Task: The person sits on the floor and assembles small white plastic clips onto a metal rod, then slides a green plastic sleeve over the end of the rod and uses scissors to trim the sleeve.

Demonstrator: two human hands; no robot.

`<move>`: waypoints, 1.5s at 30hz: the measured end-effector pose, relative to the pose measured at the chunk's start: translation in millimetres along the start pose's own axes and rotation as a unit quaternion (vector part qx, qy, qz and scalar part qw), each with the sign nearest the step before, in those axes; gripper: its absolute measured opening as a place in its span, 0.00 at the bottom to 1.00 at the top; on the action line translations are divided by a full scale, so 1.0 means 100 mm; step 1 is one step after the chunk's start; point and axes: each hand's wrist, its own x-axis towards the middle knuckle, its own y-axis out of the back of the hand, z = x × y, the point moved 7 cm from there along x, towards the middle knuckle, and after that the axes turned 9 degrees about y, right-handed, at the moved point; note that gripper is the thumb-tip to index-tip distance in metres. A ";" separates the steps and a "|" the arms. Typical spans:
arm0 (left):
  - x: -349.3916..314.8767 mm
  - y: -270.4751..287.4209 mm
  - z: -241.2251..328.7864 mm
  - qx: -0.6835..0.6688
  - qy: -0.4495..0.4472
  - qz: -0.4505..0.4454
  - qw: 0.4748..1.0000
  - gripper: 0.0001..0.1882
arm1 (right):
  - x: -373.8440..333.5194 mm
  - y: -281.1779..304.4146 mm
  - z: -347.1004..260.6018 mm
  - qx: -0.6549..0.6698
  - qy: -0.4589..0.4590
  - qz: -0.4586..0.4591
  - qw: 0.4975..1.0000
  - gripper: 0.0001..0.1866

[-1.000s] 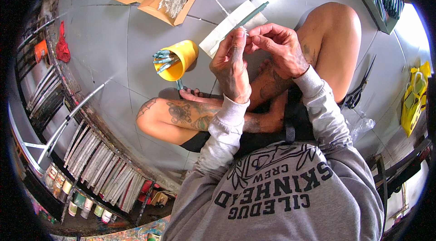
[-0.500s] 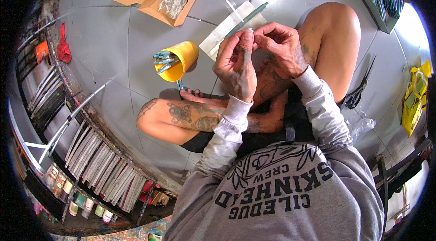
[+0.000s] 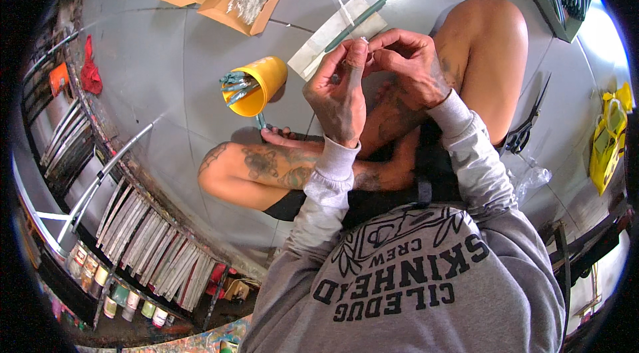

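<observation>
Both my hands meet over my crossed legs, fingertips closed together. My left hand (image 3: 338,97) pinches a small white piece (image 3: 364,39), mostly hidden by thumb and finger. My right hand (image 3: 414,65) has its fingers closed at that same piece; its full shape does not show. Just beyond them, a dark green pen (image 3: 363,19) lies slantwise on a pale flat sheet (image 3: 308,57), with a thin white plastic strip (image 3: 343,7) across the sheet's far side. On the left, a tilted yellow cup (image 3: 271,78) holds several teal pens (image 3: 241,87).
An open cardboard box (image 3: 273,3) of thin white sticks lies far left. A crate (image 3: 566,32) of dark green pens stands far right. Black scissors (image 3: 522,133), a clear plastic bag (image 3: 532,178) and a yellow bag (image 3: 609,143) lie rightward. A rack (image 3: 153,243) lines the left.
My left hand has shifted slightly to the left, and the whole view has moved a little. Both hands keep their fingertips together at the small white piece.
</observation>
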 end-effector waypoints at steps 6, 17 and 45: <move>0.04 0.04 -0.07 -0.037 0.011 0.001 0.999 0.11 | 0.01 -0.02 0.02 0.012 0.001 -0.016 1.000 0.06; 0.00 0.02 -0.02 -0.009 -0.009 0.022 1.000 0.11 | 0.03 -0.03 0.00 0.028 -0.005 -0.017 0.999 0.06; -0.58 0.03 0.59 -0.048 0.129 -0.079 0.987 0.12 | -0.59 -0.46 -0.55 0.121 -0.009 -0.021 0.992 0.08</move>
